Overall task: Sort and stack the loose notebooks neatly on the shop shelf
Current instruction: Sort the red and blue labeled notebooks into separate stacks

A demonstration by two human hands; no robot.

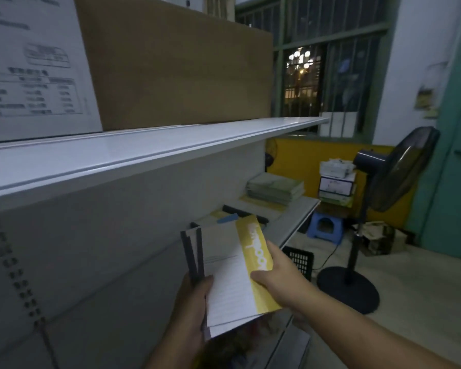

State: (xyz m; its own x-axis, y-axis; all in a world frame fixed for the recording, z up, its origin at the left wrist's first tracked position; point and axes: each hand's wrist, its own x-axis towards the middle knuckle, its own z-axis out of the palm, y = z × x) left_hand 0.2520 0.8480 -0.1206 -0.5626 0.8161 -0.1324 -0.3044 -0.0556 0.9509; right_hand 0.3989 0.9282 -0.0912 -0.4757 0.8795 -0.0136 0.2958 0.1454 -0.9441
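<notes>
Notebooks (229,275) held before lower shelf (294,221), left hand (194,310) gripping dark spines, right hand (280,278) pinching yellow-edged cover. Green stack (276,189) on that shelf beyond. Cardboard box (176,67) on upper shelf (149,150). Barred window (330,62), standing fan (399,169), blue stool (325,227) at right.

Left hand (194,304), right hand (280,280) — both bare, forearms bare to the frame edge
</notes>
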